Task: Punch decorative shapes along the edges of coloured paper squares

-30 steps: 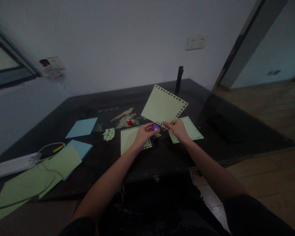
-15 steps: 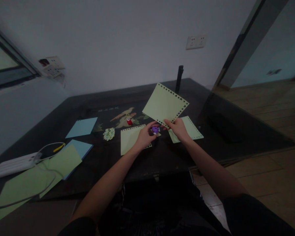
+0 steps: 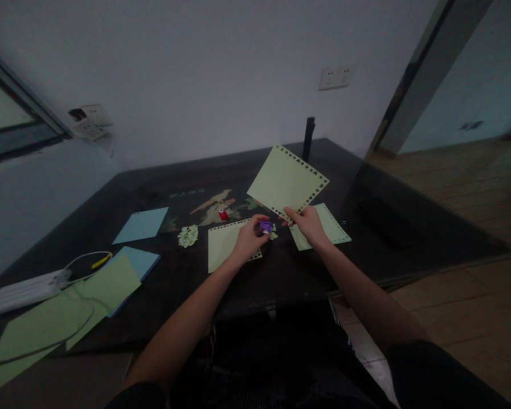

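My left hand [image 3: 250, 236] is closed around a small purple craft punch [image 3: 265, 227], low over the table. Pinched at its lower corner, a pale green paper sheet [image 3: 286, 180] is held up and tilted in my right hand [image 3: 306, 222]. Small holes run along two of its edges. Just right of the punch lie tiny paper cut-outs [image 3: 274, 232]. Under my left hand rests another punched green sheet [image 3: 221, 247], and a third punched sheet [image 3: 329, 224] lies partly behind my right hand. A red punch [image 3: 223, 215] stands beyond my left hand.
A pile of paper cut-outs [image 3: 188, 236] sits left of the sheets. Blue paper [image 3: 142, 224], plain green sheets [image 3: 42, 324] and a white power strip [image 3: 25, 289] with a cable occupy the table's left side. A dark upright object [image 3: 308, 139] stands near the wall.
My left hand with the purple punch has shifted slightly left, away from the raised sheet, showing more of the cut-outs. My right hand holds the sheet almost unchanged.
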The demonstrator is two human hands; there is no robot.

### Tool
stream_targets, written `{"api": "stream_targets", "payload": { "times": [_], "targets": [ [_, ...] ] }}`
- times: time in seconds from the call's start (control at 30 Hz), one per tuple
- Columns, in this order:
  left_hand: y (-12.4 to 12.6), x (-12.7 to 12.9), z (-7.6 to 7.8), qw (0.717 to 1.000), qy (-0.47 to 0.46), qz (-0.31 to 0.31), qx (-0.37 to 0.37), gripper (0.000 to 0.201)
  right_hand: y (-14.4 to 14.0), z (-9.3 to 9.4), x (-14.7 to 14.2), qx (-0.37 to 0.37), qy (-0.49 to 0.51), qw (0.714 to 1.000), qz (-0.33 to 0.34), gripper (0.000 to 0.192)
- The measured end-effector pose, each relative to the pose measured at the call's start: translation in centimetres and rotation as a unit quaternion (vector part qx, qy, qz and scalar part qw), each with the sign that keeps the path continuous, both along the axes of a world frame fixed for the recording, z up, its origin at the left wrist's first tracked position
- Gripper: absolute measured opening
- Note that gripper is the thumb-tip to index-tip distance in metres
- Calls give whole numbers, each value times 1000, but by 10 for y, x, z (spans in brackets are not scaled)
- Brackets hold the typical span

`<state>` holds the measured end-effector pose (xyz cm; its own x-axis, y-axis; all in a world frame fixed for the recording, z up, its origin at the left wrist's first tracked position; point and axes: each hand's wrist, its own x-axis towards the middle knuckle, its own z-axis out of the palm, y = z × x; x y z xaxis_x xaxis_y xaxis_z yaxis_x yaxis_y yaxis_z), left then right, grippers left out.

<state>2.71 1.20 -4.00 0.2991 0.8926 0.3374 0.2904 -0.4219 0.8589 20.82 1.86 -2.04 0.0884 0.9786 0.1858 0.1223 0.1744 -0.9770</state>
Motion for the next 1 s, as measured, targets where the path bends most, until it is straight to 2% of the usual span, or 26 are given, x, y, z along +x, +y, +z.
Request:
{"api": "stream_targets", "payload": {
  "times": [0.13, 0.3, 0.43, 0.67, 0.87, 1.0],
  "targets": [
    [0, 1, 0, 999, -19, 26, -15, 30, 0, 3, 2, 7, 10, 1000, -19, 32],
    [1, 0, 0, 997, -54, 26, -55, 30, 6, 6, 15, 22, 69, 995, -69, 34],
    [2, -1, 5, 994, -32, 29, -98, 30, 9, 9, 34, 36, 95, 988, -113, 35],
    [12, 1, 18, 993, 17, 42, -110, 28, 1, 12, 77, 29, 60, 987, -146, 31],
    [42, 17, 19, 987, 7, 37, -159, 26, 0, -8, 99, 3, 62, 979, -195, 28],
    [79, 32, 15, 984, 60, 82, -145, 26, -2, -14, 97, -13, 70, 980, -186, 29]
  ]
}}
